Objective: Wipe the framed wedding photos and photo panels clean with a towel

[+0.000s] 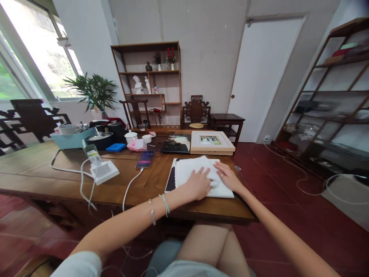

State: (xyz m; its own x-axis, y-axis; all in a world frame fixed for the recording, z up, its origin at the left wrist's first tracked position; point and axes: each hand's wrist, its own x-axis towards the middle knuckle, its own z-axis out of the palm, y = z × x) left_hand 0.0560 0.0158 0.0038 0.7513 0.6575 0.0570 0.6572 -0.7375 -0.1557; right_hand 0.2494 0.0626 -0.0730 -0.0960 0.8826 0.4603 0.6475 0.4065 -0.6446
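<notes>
A white cloth (184,169) with a zigzag left edge is spread over a flat panel (171,181). The panel is dark on the left with white borders, and most of its top is hidden by the cloth and hands. My left hand (199,184) presses on the cloth, fingers apart and stretched forward. To its right, my right hand (228,177) lies flat near the panel's right side, with fingers extended and a ring on one. Whether the right fingertips touch cloth or panel, I cannot tell.
Behind the panel lie a dark picture (176,143) and a light wooden frame (213,143). To the left are a phone (145,159) on a cable, a white power strip (104,171), a blue box (115,147), a teapot (130,136) and a teal bin (72,140). The table's (201,207) front edge is close.
</notes>
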